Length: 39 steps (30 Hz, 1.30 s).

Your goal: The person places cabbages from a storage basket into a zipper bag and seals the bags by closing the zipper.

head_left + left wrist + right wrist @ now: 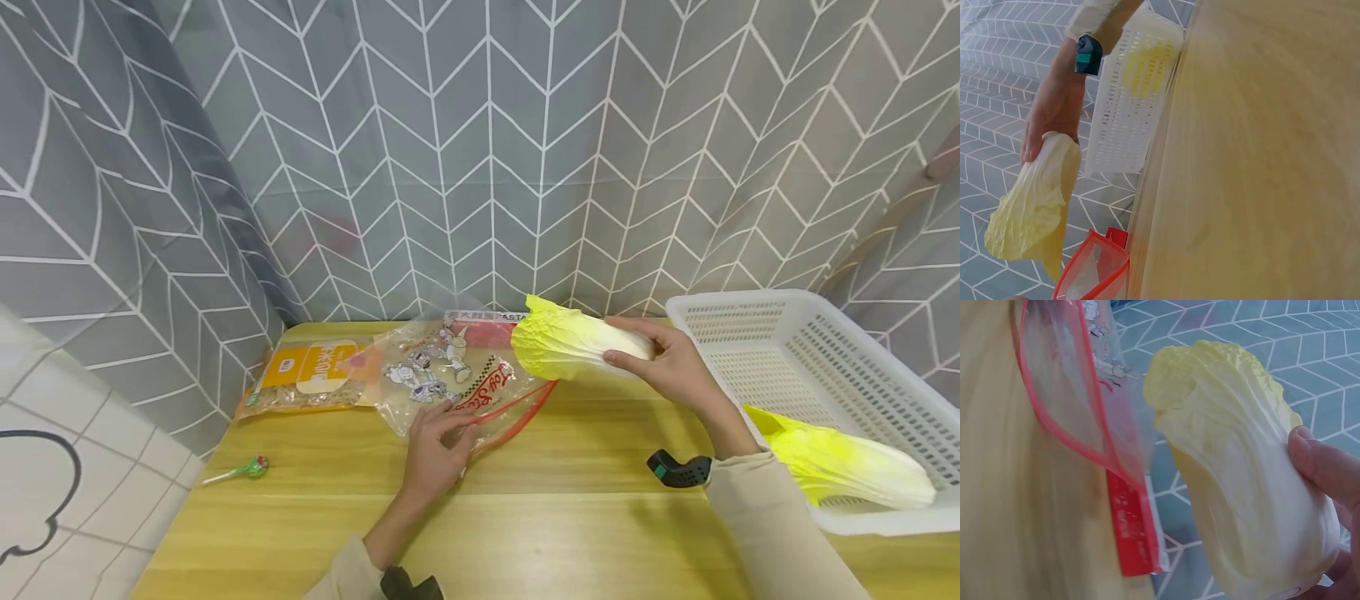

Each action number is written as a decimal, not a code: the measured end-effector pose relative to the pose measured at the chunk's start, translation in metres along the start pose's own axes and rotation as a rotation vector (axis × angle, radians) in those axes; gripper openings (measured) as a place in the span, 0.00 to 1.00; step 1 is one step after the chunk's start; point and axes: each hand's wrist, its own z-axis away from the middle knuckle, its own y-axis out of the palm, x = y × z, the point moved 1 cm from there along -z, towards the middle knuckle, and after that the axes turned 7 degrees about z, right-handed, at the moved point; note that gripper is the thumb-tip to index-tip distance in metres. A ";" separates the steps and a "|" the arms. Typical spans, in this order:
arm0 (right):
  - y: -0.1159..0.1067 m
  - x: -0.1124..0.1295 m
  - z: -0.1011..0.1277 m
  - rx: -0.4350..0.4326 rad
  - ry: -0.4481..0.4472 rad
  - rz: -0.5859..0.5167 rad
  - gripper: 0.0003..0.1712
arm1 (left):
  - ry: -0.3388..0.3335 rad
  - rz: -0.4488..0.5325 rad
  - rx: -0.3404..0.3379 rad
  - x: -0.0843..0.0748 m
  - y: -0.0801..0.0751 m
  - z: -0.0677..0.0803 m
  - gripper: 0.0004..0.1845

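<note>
My right hand (663, 362) grips a napa cabbage (566, 342) by its white base, with the thumb on one side. The yellow leafy end points left, above the mouth of a clear zip bag (420, 379) with red edging and cartoon print. In the right wrist view the cabbage (1235, 469) fills the middle, beside the open bag mouth (1063, 434). My left hand (438, 450) pinches the bag's near edge between thumb and fingers. The left wrist view shows the cabbage (1032, 200) from the side, close over the bag's red rim (1099, 289).
At right stands a white plastic basket (738, 321) with another cabbage (855, 467) inside. An orange food packet (311, 375) lies left of the bag; a red pasta packet (1129, 531) lies behind it. A green-wrapped lollipop (255, 467) is at far left. A patterned curtain (487, 167) backs the table.
</note>
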 end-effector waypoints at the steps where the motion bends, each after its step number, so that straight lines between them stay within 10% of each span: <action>1: 0.003 -0.002 0.000 -0.006 0.002 -0.010 0.31 | -0.002 0.001 0.001 0.000 0.001 0.000 0.05; 39: 0.074 -0.065 0.013 -0.003 0.152 -0.219 0.35 | -0.008 -0.109 0.036 -0.001 0.003 0.000 0.05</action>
